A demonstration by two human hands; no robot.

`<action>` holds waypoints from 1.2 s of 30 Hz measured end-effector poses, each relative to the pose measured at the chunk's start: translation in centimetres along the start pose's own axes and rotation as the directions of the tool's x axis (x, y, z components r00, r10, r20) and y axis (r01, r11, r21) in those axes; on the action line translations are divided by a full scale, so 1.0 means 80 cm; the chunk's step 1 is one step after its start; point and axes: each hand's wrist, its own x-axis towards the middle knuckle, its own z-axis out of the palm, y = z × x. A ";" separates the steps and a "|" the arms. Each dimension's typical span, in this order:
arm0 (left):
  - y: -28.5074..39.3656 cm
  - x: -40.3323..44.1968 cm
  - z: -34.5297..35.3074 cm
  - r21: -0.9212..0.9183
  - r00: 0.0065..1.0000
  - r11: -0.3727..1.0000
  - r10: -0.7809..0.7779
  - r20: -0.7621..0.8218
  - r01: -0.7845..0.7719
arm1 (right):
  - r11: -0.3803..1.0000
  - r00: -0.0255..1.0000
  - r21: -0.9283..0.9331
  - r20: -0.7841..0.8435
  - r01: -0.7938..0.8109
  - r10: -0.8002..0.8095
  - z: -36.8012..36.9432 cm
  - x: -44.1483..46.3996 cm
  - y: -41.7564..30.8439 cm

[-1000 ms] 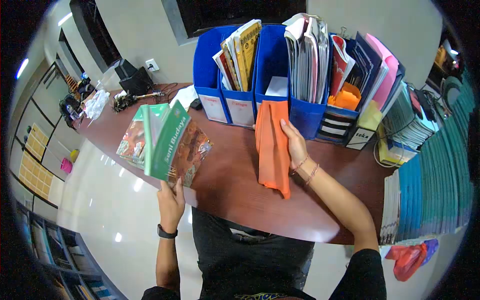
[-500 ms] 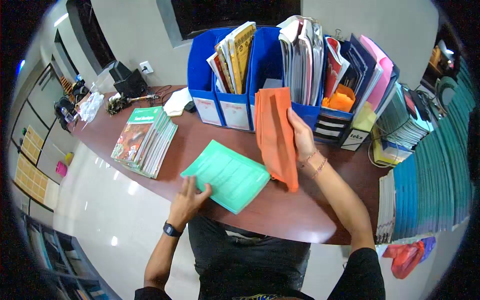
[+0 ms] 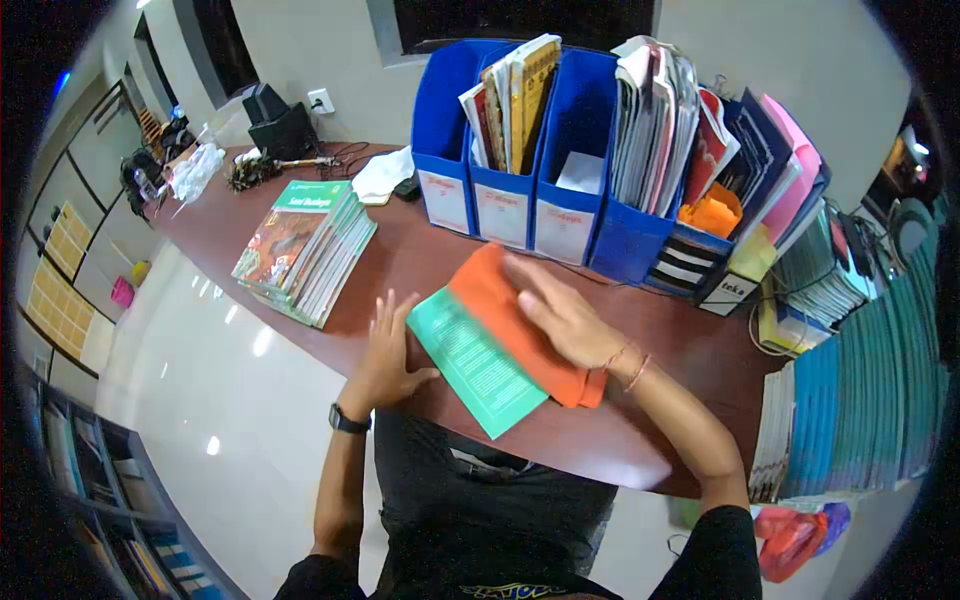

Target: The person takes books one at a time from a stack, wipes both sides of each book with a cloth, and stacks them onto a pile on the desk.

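Orange cloth (image 3: 497,322), soft and creased, covers part of a flat, rectangular green book (image 3: 470,362) mid-frame. The right hand (image 3: 568,325) lies on it, fingers straight; the left hand (image 3: 385,360), fingers spread and gripping nothing, is beside the book. Stacked books (image 3: 300,258) sit upper left, blue file boxes (image 3: 627,245) top centre. Moments ago, the cloth was held upright.

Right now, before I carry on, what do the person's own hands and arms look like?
Both the left hand and right hand are gloveless. The left wrist wears a black wristwatch with a dark strap; the right wrist wears thin, reddish cord-like bracelets. Short, black fabric sleeves cover the upper arms.
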 end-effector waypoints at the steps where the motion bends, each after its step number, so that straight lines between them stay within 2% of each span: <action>1: -0.005 0.001 -0.002 0.042 1.000 0.999 0.006 0.001 -0.006 | 1.000 1.000 0.003 0.007 0.002 -0.002 0.009 -0.004 0.009; 3: -0.015 0.004 -0.002 -0.090 0.997 0.995 -0.046 0.055 0.051 | 0.927 0.960 -0.297 0.222 0.230 -0.167 0.027 -0.013 0.041; 5: -0.023 0.016 -0.003 -0.219 0.991 0.971 -0.073 0.112 0.096 | 0.712 0.859 -0.519 0.452 0.473 -0.242 0.034 -0.017 0.062; 10: 0.009 -0.014 0.012 -0.148 0.986 0.975 -0.167 0.015 0.167 | 0.700 0.881 -0.576 0.444 0.422 -0.165 0.053 -0.037 0.070; 11: 0.020 -0.023 0.017 -0.177 0.981 0.969 -0.184 -0.059 0.172 | 0.705 0.882 -0.573 0.441 0.418 -0.164 0.056 -0.036 0.071; 12: 0.036 -0.032 0.023 -0.206 0.970 0.963 -0.203 -0.131 0.174 | 0.713 0.922 -0.625 0.378 0.319 -0.082 0.057 -0.035 0.072; 13: 0.060 -0.041 0.026 -0.205 0.971 0.963 -0.203 -0.123 0.175 | 0.711 0.951 -0.669 0.310 0.217 0.001 0.058 -0.034 0.073; 15: 0.116 -0.056 0.024 -0.110 0.933 0.954 -0.295 -0.206 0.277 | 0.676 0.972 -0.737 0.165 0.009 0.166 0.059 -0.033 0.076; 16: 0.133 -0.062 0.023 -0.111 0.933 0.954 -0.297 -0.203 0.279 | 0.677 0.971 -0.736 0.167 0.008 0.169 0.063 -0.035 0.075; 20: 0.181 -0.075 0.022 -0.038 0.986 0.991 -0.128 -0.107 0.125 | 0.682 0.988 -0.729 0.138 0.054 0.070 0.092 -0.053 0.060; 22: 0.159 -0.068 0.003 -0.118 0.977 0.977 -0.160 0.140 0.177 | 0.681 0.986 -0.731 0.142 0.049 0.082 0.093 -0.057 0.059; 26: 0.104 -0.035 -0.012 -0.065 0.978 0.993 -0.082 0.193 0.096 | 0.676 0.988 -0.736 0.132 0.048 0.075 0.094 -0.055 0.054; 30: 0.059 -0.012 0.011 -0.153 0.968 0.978 0.168 0.187 -0.141 | 0.645 0.974 -0.764 0.135 -0.012 0.179 0.090 -0.053 0.045; 36: 0.069 -0.014 0.010 -0.102 0.962 0.984 0.163 0.217 -0.144 | 0.482 0.921 -0.873 0.247 0.077 0.300 0.054 -0.022 0.053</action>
